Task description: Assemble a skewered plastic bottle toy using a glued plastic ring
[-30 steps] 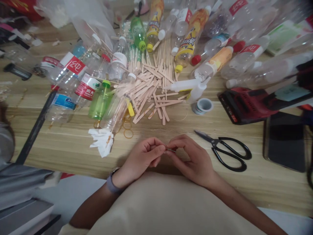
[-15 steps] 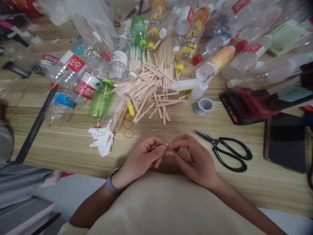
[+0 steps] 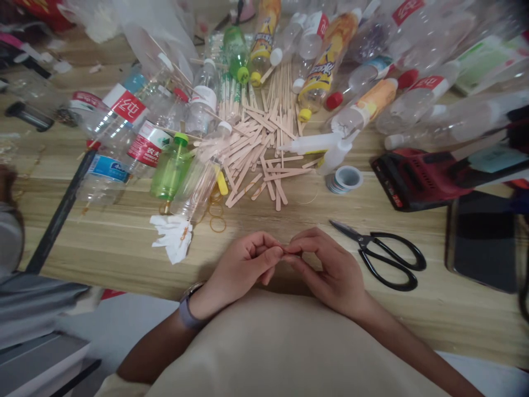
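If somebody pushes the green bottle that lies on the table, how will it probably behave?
The green bottle lies on its side and looks empty, so it is probably light and would slide or roll easily. A thin stick seems to pass through it, which may hinder rolling. Its plastic wall would likely dent under a squeeze, not break.

Pale matt wooden tabletop (image 3: 103, 242) with visible grain; heap of flat, unfinished pale wooden craft sticks (image 3: 260, 149); clear glossy plastic bottles (image 3: 124, 127); black-handled scissors (image 3: 380, 253) with dull metal blades; crumpled white paper scrap (image 3: 171, 237).
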A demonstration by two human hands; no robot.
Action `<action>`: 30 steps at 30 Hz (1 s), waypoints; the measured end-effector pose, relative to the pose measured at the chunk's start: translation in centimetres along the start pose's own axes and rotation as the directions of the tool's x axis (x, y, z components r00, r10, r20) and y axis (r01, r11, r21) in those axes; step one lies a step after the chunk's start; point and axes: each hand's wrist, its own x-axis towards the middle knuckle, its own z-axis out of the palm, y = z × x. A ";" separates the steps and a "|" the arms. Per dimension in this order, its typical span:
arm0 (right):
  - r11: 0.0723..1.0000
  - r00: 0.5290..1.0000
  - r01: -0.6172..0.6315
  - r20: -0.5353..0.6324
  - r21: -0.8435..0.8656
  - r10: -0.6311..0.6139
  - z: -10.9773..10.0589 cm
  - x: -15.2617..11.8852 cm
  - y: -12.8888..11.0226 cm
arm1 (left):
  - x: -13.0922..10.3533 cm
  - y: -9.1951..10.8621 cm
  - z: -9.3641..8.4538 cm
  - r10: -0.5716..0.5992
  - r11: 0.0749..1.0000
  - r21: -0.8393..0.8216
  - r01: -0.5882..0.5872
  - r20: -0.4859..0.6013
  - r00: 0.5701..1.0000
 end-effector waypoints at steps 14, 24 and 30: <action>0.921 0.960 -0.213 -0.108 0.327 0.260 -0.4 0.0 -0.1 | -0.9 0.1 -0.1 0.146 0.902 0.430 -0.049 -0.195 0.970; 0.489 0.917 -0.327 0.146 0.809 0.372 0.2 -0.4 0.0 | -0.7 0.1 -0.3 -0.006 0.995 0.101 0.000 0.058 0.998; 0.689 0.939 -0.292 0.061 0.663 0.339 -0.5 -0.2 -0.8 | -0.5 -0.4 -0.1 -0.023 0.992 -0.124 0.035 0.101 0.995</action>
